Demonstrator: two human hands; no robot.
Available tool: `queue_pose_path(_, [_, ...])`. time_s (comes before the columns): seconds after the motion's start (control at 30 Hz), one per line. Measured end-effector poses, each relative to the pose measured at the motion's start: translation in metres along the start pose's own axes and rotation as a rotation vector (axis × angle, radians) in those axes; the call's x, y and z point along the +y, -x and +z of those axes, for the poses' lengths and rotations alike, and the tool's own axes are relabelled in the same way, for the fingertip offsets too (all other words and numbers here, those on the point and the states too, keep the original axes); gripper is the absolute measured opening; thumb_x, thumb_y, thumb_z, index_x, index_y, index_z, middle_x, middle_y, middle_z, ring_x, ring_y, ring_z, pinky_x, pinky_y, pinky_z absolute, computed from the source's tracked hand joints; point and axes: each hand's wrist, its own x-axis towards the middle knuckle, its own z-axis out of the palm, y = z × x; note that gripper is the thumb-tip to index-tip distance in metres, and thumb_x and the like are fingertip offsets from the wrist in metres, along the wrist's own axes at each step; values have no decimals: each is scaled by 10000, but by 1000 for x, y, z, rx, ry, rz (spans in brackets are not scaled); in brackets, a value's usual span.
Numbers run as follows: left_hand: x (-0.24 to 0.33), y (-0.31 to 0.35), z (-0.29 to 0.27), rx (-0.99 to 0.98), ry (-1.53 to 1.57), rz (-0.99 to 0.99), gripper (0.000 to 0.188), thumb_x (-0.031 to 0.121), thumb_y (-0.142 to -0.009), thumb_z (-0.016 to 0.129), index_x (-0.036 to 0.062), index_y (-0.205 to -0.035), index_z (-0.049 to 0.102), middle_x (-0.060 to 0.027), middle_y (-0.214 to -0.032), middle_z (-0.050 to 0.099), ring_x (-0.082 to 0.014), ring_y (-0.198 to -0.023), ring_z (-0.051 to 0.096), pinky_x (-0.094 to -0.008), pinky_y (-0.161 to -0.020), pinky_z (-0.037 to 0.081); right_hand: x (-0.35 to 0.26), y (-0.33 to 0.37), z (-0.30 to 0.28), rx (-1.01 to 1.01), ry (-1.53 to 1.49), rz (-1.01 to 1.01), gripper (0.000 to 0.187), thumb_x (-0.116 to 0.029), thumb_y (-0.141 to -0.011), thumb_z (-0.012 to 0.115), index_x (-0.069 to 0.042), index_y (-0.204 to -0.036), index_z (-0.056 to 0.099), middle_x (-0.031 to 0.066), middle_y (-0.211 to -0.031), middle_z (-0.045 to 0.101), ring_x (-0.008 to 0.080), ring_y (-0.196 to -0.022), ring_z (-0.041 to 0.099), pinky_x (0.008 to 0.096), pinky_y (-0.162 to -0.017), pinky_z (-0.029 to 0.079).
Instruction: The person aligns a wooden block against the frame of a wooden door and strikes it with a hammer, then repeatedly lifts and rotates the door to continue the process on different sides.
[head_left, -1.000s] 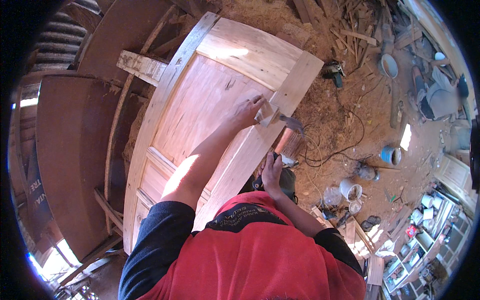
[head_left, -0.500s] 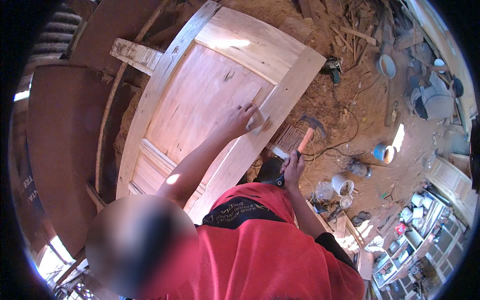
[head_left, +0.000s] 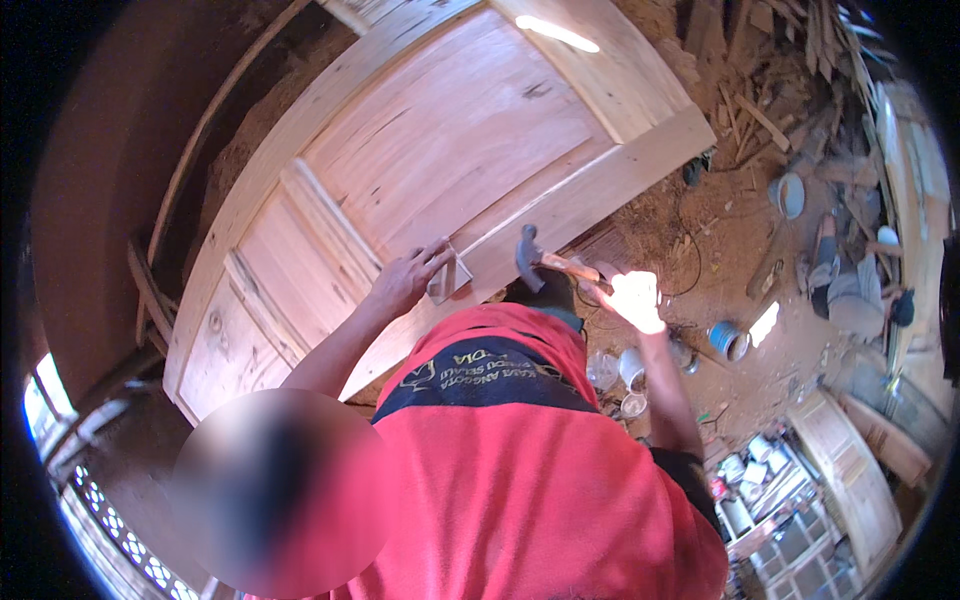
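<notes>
A pale wooden panelled door (head_left: 440,130) lies in front of me, with framed panels and a rail along its near right edge. My left hand (head_left: 405,278) is closed on a small wooden block (head_left: 450,276), which rests at the inner edge of that rail. My right hand (head_left: 632,298), brightly sunlit, grips the wooden handle of a claw hammer (head_left: 560,264). The hammer's metal head points left, a short way right of the block and apart from it. Glare hides some of the right hand's fingers.
Scrap wood (head_left: 760,120) lies at the far right on the sawdust-covered ground. A grey bucket (head_left: 788,196), a blue can (head_left: 728,340) and white containers (head_left: 632,370) stand to my right. A crowded shelf (head_left: 790,520) is at lower right, and a dark brown board (head_left: 110,200) at left.
My left hand and the block have moved down along the door rail, nearer my body. The hammer has swung from pointing away to pointing left, closer to the block. The view has shifted too.
</notes>
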Motion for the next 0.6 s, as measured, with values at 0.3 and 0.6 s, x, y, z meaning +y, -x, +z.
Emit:
queue_pose_path(0.3, [-12,6,16,82,47,38,750,80,-743,749,161,-1428,456,-49,-1528,430,-287,-1196,582,-384,-967,534,-47,-119,-26,-367,126,-836,385,-533,-909,580,-155,-925,650,41,-819,653,241,-808,669,393,-734,519])
queue_pose_path(0.6, [-21,9,21,130,41,88,749,83,-769,734,168,-1447,428,-52,-1533,424,-283,-1211,576,-391,-937,553,-96,-137,-8,-391,253,-885,412,-564,-904,567,-163,-929,658,47,-849,667,250,-827,670,393,-739,519])
